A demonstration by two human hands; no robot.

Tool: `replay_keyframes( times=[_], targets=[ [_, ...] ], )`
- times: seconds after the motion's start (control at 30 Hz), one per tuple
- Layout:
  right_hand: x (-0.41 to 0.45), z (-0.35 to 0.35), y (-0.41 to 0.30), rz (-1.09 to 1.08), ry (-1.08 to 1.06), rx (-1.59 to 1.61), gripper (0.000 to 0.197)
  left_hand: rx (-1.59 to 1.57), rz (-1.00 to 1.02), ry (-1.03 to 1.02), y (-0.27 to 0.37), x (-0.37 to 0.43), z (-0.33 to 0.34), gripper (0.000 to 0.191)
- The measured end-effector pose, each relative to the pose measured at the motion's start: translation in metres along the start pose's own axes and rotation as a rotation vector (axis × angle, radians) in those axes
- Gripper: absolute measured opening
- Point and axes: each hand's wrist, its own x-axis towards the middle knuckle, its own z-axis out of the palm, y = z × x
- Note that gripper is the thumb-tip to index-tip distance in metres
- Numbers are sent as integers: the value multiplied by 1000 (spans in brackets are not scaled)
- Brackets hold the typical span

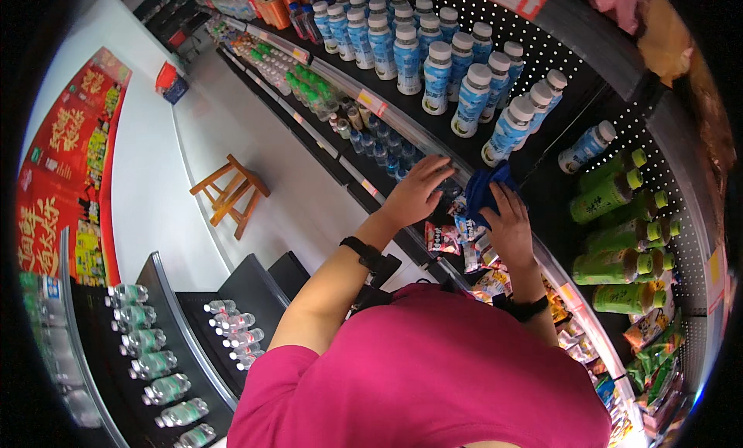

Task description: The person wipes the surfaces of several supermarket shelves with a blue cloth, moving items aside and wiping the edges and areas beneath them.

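Note:
Before me runs a black store shelf with a clear price rail along its front edge. My right hand holds a folded dark blue cloth against this front edge. My left hand holds nothing; its fingers are spread just left of the cloth, near the rail. Whether its fingertips touch the rail, I cannot tell. Just behind the cloth, upright blue-and-white drink bottles with white caps stand in rows. One similar bottle stands apart, to the right of a gap.
Green-labelled tea bottles fill the shelf at right. Snack packets and small water bottles occupy the lower shelf. A wooden stool stands on the floor, and water bottles line another shelf at lower left.

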Motion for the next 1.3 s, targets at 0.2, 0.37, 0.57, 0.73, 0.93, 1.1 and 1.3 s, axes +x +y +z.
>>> replay_keyframes(
  times=[0.2, 0.37, 0.57, 0.73, 0.93, 1.1, 1.3],
  targets=[
    [40, 25, -38, 85, 18, -87, 10, 116, 24, 23, -54, -15, -45, 66],
    [62, 26, -32, 184, 2, 7, 29, 217, -99, 29, -113, 3, -82, 74],
    [45, 7, -42, 417, -12, -146, 41, 429, -106, -134, -180, 11, -95, 79],
    [41, 0, -74, 531, 132, -437, 34, 373, -112, -247, -184, 9, -100, 74],
    [101, 48, -104, 364, 144, -372, 30, 409, -26, -281, -197, 9, -117, 76],
    [124, 120, -109, 482, 83, -328, 39, 529, -77, -391, -212, 19, -141, 81],
    [172, 160, -124, 431, 131, -298, 50, 544, -78, -429, -239, 29, -162, 76]
  ],
)
